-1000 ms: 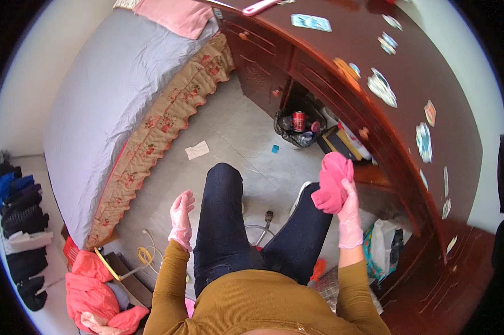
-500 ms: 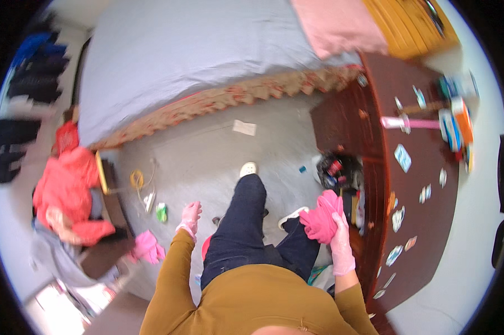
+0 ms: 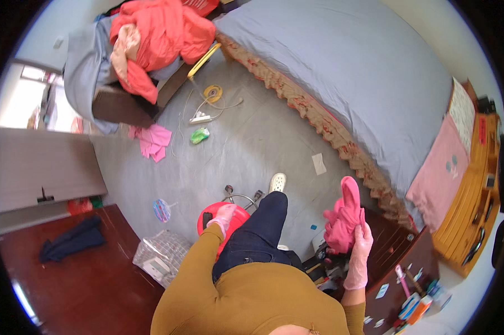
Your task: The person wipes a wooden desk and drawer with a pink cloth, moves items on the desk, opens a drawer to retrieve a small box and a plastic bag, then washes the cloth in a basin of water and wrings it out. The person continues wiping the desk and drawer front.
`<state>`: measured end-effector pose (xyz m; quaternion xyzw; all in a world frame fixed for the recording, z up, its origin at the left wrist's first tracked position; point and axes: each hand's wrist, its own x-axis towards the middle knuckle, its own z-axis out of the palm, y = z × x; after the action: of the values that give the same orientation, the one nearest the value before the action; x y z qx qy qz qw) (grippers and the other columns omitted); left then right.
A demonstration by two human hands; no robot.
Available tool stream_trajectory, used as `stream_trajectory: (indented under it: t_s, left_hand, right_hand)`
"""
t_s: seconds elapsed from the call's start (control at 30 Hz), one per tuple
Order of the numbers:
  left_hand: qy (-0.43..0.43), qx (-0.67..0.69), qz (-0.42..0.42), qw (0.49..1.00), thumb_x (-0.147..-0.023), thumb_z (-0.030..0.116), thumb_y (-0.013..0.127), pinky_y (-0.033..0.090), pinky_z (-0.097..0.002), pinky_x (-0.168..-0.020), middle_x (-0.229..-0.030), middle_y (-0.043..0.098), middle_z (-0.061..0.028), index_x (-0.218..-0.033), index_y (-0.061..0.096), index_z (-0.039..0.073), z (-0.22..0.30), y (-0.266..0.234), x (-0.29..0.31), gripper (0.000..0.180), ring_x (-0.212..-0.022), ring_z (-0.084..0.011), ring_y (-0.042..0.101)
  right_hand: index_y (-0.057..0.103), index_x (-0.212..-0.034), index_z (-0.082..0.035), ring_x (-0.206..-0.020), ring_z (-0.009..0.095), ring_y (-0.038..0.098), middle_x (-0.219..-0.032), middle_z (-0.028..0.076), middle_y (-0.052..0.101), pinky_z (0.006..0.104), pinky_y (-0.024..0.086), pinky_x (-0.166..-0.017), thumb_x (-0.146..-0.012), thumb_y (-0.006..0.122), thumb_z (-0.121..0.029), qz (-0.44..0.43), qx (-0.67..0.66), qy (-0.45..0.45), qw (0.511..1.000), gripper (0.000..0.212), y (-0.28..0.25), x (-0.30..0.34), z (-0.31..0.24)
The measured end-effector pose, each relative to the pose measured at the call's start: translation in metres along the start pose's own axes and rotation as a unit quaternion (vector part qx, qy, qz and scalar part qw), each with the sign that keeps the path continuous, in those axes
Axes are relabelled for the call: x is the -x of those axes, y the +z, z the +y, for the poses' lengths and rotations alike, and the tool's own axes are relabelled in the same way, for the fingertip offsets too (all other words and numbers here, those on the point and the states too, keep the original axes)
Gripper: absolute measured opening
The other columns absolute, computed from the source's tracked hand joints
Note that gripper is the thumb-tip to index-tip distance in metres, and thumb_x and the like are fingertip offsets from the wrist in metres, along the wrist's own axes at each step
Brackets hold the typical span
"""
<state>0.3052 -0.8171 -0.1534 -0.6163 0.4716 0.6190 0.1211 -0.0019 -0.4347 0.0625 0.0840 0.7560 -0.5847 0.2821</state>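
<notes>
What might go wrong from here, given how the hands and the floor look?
The right hand holds the pink cloth bunched with a flap sticking up, so loose folds might slip or brush nearby clutter. The left hand is at the red stool, whose dark wheels could roll if leaned on. A white power strip lies on the floor, a possible trip hazard.

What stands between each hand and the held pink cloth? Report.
Nothing visible for the right hand: its grip is on the pink cloth. Between the left hand, at the red stool, and that cloth lies the dark blue trouser leg in this view.
</notes>
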Motion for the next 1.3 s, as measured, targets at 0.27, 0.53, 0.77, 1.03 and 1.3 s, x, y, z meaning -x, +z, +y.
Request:
stream_trajectory:
  t_s: [0.27, 0.53, 0.77, 1.03, 1.3]
  left_hand:
    - [-0.036, 0.193, 0.114, 0.974, -0.098, 0.037, 0.063, 0.049, -0.0297, -0.072, -0.108, 0.07, -0.0027, -0.122, 0.066, 0.008, 0.028, -0.044, 0.011, 0.038, -0.09, -0.012, 0.064]
    - [-0.078, 0.423, 0.159, 0.889, -0.096, 0.042, 0.064, 0.051, -0.0338, -0.08, -0.118, 0.071, -0.0055, -0.126, 0.065, 0.009, 0.006, 0.026, 0.073, 0.045, -0.099, -0.0161, 0.066]
    - [-0.153, 0.622, 0.39, 0.662, -0.096, 0.042, 0.061, 0.049, -0.0323, -0.075, -0.106, 0.069, -0.0021, -0.124, 0.065, 0.01, -0.077, 0.118, 0.136, 0.042, -0.09, -0.0141, 0.063]
    - [-0.189, 0.752, 0.359, 0.52, -0.095, 0.045, 0.06, 0.049, -0.0406, -0.082, -0.126, 0.064, -0.0109, -0.132, 0.059, 0.005, -0.07, 0.29, 0.16, 0.055, -0.105, -0.0248, 0.062]
    - [-0.241, 0.799, 0.331, 0.44, -0.099, 0.044, 0.056, 0.046, -0.0449, -0.089, -0.125, 0.063, -0.009, -0.131, 0.057, 0.007, -0.044, 0.248, 0.133, 0.049, -0.115, -0.0249, 0.059]
  right_hand:
    - [0.054, -0.143, -0.002, -0.126, 0.02, 0.057, -0.139, 0.009, 0.06, 0.0371, 0.043, -0.11, -0.1, 0.066, -0.022, -0.159, -0.001, -0.04, 0.986, 0.049, 0.1, -0.09, -0.088]
    - [0.059, -0.136, -0.001, -0.106, 0.014, 0.061, -0.12, 0.004, 0.066, 0.0308, 0.048, -0.098, -0.101, 0.064, -0.02, -0.317, 0.115, -0.001, 0.941, 0.04, 0.23, -0.164, -0.17]
    - [0.064, -0.129, 0.0, -0.103, 0.014, 0.063, -0.112, 0.004, 0.07, 0.0313, 0.05, -0.095, -0.099, 0.067, -0.019, -0.494, 0.305, -0.053, 0.813, 0.035, 0.327, -0.204, -0.21]
    - [0.064, -0.129, 0.0, -0.105, 0.016, 0.064, -0.116, 0.006, 0.069, 0.0321, 0.049, -0.097, -0.098, 0.066, -0.015, -0.673, 0.263, 0.097, 0.684, 0.035, 0.479, -0.132, -0.235]
    - [0.07, -0.114, -0.004, -0.102, 0.013, 0.062, -0.103, 0.002, 0.068, 0.0307, 0.05, -0.094, -0.094, 0.072, -0.01, -0.751, 0.327, 0.033, 0.573, 0.021, 0.623, -0.011, -0.203]
